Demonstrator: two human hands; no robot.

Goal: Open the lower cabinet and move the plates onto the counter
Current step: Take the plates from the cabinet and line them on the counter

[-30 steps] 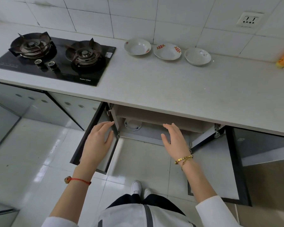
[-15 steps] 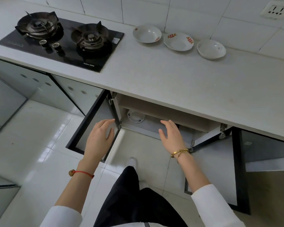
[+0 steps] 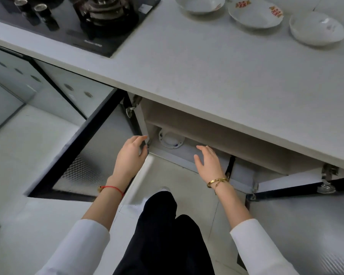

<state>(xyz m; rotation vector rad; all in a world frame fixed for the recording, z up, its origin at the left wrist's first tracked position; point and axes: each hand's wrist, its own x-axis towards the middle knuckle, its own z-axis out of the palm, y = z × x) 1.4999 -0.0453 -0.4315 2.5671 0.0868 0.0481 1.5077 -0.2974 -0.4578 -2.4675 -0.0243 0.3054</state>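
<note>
The lower cabinet (image 3: 222,139) stands open, both doors swung wide. Inside, on its floor at the left, lies a white plate (image 3: 170,138) with small blue marks, partly hidden by the shelf above it. My left hand (image 3: 130,155) is open at the cabinet's left front corner, fingertips near the hinge side of the left door (image 3: 87,147). My right hand (image 3: 208,161) is open, fingers spread, reaching into the cabinet mouth just right of the plate and not touching it. Three white dishes rest on the counter (image 3: 207,72): a bowl (image 3: 200,3), a red-patterned plate (image 3: 255,14) and another bowl (image 3: 317,28).
A black gas hob (image 3: 87,20) with knobs occupies the counter's left end. The right cabinet door (image 3: 306,211) lies open low at my right. My legs in dark trousers (image 3: 163,231) are bent over the pale tiled floor. Closed cabinet fronts (image 3: 18,76) run to the left.
The view has dropped and moved closer to the cabinet. Both hands have advanced toward the opening, the right one now inside its mouth near the plate.
</note>
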